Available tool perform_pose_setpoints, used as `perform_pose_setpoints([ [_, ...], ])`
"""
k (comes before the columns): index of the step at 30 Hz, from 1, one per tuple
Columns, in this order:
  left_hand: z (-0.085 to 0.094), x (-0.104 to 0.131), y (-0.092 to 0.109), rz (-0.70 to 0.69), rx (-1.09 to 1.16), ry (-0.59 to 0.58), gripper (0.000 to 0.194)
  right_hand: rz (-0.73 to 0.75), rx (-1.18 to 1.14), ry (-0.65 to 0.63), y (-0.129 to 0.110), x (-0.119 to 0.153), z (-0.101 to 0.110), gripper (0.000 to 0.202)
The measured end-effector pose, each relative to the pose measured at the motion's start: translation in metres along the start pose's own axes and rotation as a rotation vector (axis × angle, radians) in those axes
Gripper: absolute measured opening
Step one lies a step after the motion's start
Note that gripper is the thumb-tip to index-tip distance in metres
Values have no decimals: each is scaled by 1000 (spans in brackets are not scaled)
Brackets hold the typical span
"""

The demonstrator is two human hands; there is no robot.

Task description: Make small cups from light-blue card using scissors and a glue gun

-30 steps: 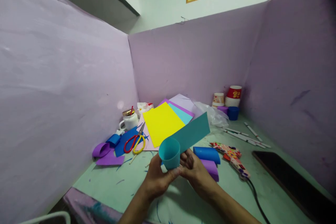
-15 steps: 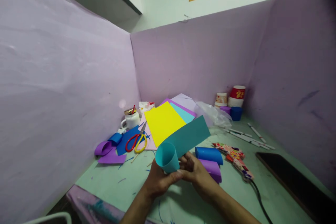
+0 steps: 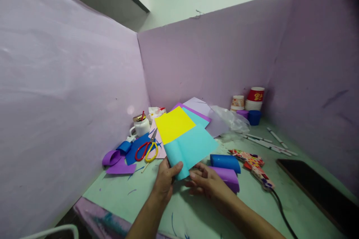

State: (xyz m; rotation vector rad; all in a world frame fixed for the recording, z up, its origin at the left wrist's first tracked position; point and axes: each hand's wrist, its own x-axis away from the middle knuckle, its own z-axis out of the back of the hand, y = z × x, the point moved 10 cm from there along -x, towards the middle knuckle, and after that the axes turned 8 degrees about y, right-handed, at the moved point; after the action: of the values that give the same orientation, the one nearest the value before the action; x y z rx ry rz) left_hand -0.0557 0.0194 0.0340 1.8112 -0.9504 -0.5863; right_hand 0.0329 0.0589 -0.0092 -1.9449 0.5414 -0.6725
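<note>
Gripping one light-blue paper [image 3: 192, 147] in left hand [image 3: 165, 181], above green table [image 3: 123, 201], with right hand [image 3: 206, 183] at lower edge.
Pressing left thumb on curled near end of paper; partly curling right fingers, cannot tell if pinching; counting one pair of scissors [image 3: 151, 145], one mug [image 3: 141, 127], two rolled pieces, blue roll [image 3: 226, 162] and purple roll [image 3: 227, 179], near right hand, one patterned glue gun [image 3: 252, 166], one phone [image 3: 314, 190], cut off at right; yellow sheet [image 3: 172, 123] partly hidden behind paper; overlapping white pens [image 3: 263, 143], too crowded to count surely.
</note>
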Motion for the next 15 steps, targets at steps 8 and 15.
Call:
perform_pose_setpoints([
  [8,-2,2,-4,68,26,-16,75,13,-71,64,-5,7,-1,46],
  [15,0,0,-8,86,6,-3,76,-2,-50,68,-4,7,0,56],
])
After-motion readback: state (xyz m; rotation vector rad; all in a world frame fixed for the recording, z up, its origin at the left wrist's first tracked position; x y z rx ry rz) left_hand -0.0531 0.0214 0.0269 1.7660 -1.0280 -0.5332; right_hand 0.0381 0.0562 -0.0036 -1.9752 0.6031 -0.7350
